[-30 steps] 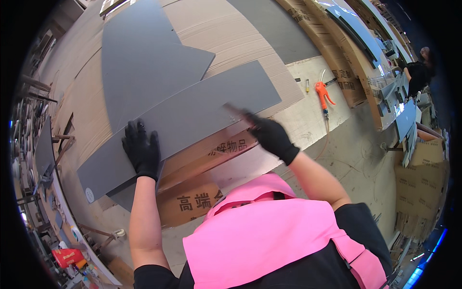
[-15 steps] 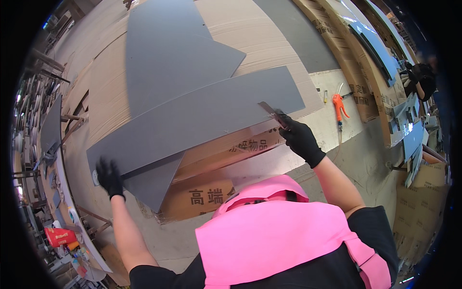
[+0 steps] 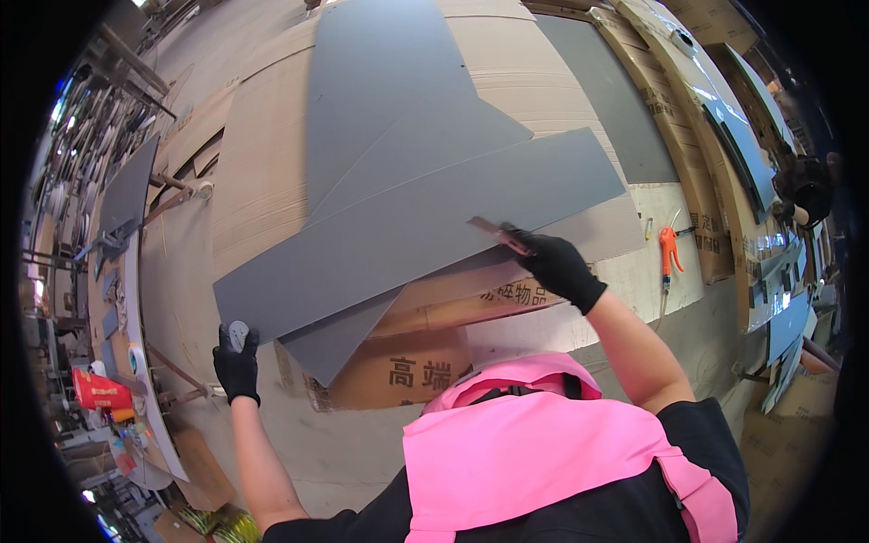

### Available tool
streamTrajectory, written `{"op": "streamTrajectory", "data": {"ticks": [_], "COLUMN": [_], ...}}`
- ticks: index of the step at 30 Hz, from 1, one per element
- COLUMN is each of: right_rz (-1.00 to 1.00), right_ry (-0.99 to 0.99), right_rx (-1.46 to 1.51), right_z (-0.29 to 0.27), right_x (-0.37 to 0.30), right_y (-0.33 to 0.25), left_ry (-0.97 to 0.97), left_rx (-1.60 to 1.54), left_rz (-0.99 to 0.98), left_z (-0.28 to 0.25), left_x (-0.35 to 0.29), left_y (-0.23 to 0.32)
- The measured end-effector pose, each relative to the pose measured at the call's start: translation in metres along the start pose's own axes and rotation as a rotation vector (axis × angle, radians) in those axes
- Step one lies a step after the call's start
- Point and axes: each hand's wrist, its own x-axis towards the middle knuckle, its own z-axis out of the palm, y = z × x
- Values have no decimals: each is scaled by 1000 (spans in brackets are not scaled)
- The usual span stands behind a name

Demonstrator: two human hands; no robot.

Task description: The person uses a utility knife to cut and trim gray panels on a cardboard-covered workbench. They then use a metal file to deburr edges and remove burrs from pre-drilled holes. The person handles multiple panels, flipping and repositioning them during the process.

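Observation:
Both my hands wear black gloves. My left hand point(image 3: 237, 364) is by the left end of a long grey panel point(image 3: 407, 226), fingers closed round a small, round, grey-white thing point(image 3: 238, 336) whose kind I cannot make out. Over the panel's near edge, right of its middle, my right hand point(image 3: 563, 270) grips a utility knife point(image 3: 498, 233), its blade pointing left across the grey surface. The long panel lies slantwise over a wider grey sheet point(image 3: 389, 81); a pointed grey piece point(image 3: 348, 339) sticks out from beneath its near side.
Brown cardboard point(image 3: 262, 181) lies under the sheets. An orange air blow gun point(image 3: 670, 252) rests to the right. Long cartons point(image 3: 665, 109) line the right side. At the lower left, a side bench holds a red packet point(image 3: 98, 389). Another person's dark-gloved hand point(image 3: 801, 185) shows at far right.
The whole view has shifted, so the panels sit further right in the picture. My knife has moved leftward along the long panel. My left hand now shows the round thing plainly.

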Motion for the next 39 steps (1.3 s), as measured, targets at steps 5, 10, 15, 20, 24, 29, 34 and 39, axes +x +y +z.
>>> {"op": "streamTrajectory", "data": {"ticks": [5,10,15,20,24,29,34,39], "right_rz": [-127,-202,51,-278,24,-145,-287,-293], "right_ry": [11,-98,-111,-229,-239,-226,-268,-426], "right_rx": [-51,63,-11,117,1,-26,10,-24], "right_z": [65,65,35,70,61,50,96,114], "right_x": [18,30,28,30,37,33,45,62], "right_y": [-56,-101,-84,-114,-116,-97,-139,-187], "left_ry": [-4,-24,89,-45,-120,-246,-296,-449], "left_rx": [-6,-50,52,142,56,-69,-162,-349], "left_rz": [0,39,297,354,434,467,490,426], "left_z": [-7,0,14,20,3,1,7,4], "left_x": [-55,-62,-33,2,20,43,63,74], "left_y": [37,56,61,100,104,89,78,74]}}
